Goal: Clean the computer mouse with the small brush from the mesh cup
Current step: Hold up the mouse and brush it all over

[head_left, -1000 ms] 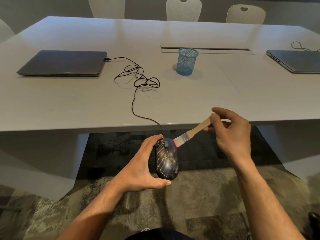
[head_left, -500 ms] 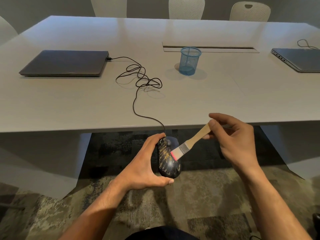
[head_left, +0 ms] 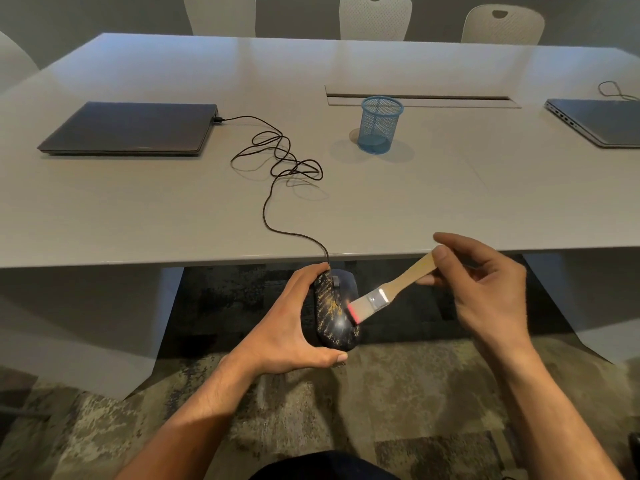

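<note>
My left hand (head_left: 287, 327) grips a black computer mouse (head_left: 330, 311) with gold markings, held on its side below the table's front edge. Its black cable (head_left: 277, 157) runs up over the edge and coils on the table. My right hand (head_left: 485, 292) pinches the wooden handle of a small flat brush (head_left: 391, 289). The brush's bristles, lit red at the tip, touch the mouse's right flank. The blue mesh cup (head_left: 380, 124) stands upright on the table, far from both hands.
A closed dark laptop (head_left: 131, 128) lies at the left with the cable plugged into it. Another closed laptop (head_left: 602, 121) lies at the right edge. The grey table (head_left: 173, 209) has a cable slot (head_left: 422, 98) behind the cup. Chairs stand beyond; patterned carpet lies below.
The brush has swept down along the mouse from near its front end to its middle. My left hand has turned the mouse slightly more on its side.
</note>
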Demonstrator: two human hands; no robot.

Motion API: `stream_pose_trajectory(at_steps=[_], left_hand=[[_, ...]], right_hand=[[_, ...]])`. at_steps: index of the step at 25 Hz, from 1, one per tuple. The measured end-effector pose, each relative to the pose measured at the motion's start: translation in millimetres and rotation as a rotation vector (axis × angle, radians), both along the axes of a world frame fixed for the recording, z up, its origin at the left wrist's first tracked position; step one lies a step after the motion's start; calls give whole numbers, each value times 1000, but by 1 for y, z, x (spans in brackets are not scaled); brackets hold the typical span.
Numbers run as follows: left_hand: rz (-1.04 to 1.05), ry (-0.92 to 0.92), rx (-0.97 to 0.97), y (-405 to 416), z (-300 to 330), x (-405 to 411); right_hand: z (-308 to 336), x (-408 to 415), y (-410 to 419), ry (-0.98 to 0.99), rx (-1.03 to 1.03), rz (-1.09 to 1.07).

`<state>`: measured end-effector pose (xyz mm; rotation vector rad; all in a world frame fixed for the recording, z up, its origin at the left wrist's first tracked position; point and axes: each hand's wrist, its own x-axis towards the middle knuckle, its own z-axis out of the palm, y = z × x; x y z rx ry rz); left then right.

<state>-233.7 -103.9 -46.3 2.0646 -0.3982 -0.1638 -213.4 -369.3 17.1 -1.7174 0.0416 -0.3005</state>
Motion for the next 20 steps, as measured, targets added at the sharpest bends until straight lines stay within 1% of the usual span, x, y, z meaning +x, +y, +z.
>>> stream_pose_trajectory(at_steps=[1, 4, 6, 8, 10, 12, 14, 15, 17, 19, 20], left_hand=[[0, -4, 1, 0, 0, 1], [5, -10, -1, -1, 2, 2], [3, -4, -5, -1, 2, 2], [-9, -14, -2, -2, 3, 3], [-17, -27, 8, -3, 5, 3], [-20, -31, 11, -4, 5, 2], [-17, -30, 5, -4, 6, 1], [-16, -26, 1, -3, 6, 0], [-19, -24, 1, -3, 6, 0], [-25, -20, 4, -3, 8, -1], [-27, -17, 6, -3, 8, -2]], right_hand=[[-2, -1, 2, -1, -20, -1], [-2, 3, -2, -25, -12, -114], [0, 8, -6, -13, 15, -46], [-2, 16, -1, 37, -15, 26], [-5, 30, 1, 83, -80, -60], [-4, 41, -5, 104, -32, -123], [-1, 47, -10, 78, 59, -36], [-1, 47, -8, 70, 63, 35], [-3, 49, -3, 61, -14, 96], [-5, 57, 0, 70, -69, 3], [-4, 60, -2, 77, -46, -44]])
